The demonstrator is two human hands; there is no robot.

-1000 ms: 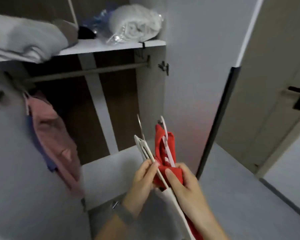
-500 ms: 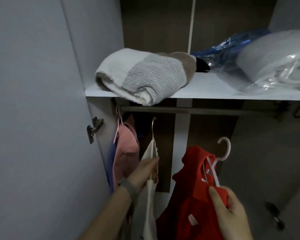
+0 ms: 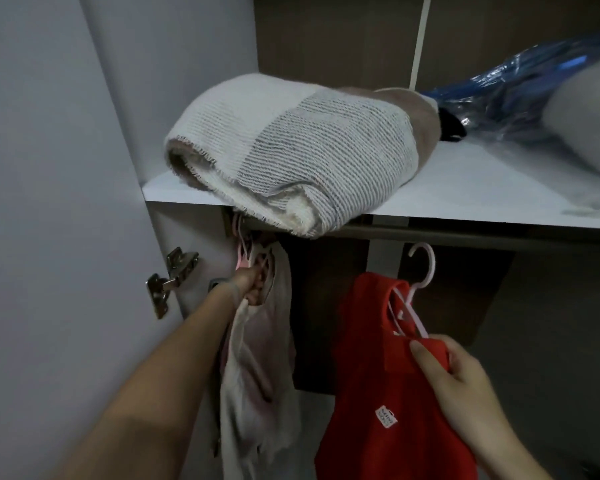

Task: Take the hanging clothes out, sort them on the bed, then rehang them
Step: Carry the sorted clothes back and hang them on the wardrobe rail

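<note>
At left centre of the frame the left hand point(image 3: 252, 284) grips the white garment's point(image 3: 257, 368) hanger by the wall, under the shelf point(image 3: 465, 199) edge. At lower right the right hand point(image 3: 454, 372) pinches the red garment point(image 3: 378, 375) and its pink hanger point(image 3: 418, 292); the hook sits just below the rod point(image 3: 465, 235), with open rod to the right.

I see a folded knit blanket point(image 3: 291, 157), white and grey-striped, on the white shelf point(image 3: 465, 188), its front edge overhanging the lip. Right of it a small black item point(image 3: 449, 128), then crumpled blue plastic wrap point(image 3: 520, 95) and a blurred pale bundle point(image 3: 589, 133) at frame edge. Metal door hinge point(image 3: 172, 277) on the left wardrobe panel, below shelf level.
</note>
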